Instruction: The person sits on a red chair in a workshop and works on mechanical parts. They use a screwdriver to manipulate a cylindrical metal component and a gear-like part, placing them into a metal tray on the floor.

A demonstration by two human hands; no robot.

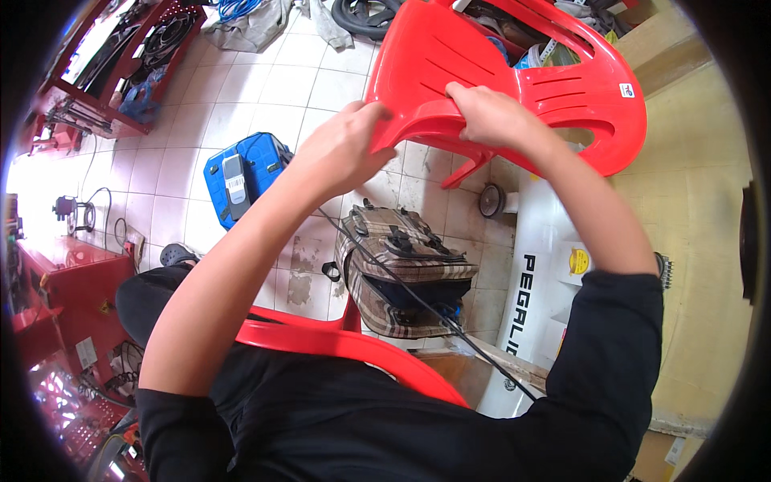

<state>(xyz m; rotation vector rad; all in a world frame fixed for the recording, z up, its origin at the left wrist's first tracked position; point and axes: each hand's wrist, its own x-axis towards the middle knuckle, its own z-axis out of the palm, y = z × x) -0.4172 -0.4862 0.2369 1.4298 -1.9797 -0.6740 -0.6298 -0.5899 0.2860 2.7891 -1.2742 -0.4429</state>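
A red plastic chair stands in front of me at the upper right, turned partly sideways, with its slotted backrest toward the right wall. My left hand is closed round the front bend of its near armrest. Farther along the same armrest, my right hand grips from above with its fingers curled over the edge. Some fingertips of both hands are hidden by the armrest. Below my hands, a brown plaid backpack rests on the floor, with a black cable running across it.
Another red chair is under me. To the left, a blue case carries a grey handheld device. A white tank with a wheel lies along the right. Red tool cabinets line the left side.
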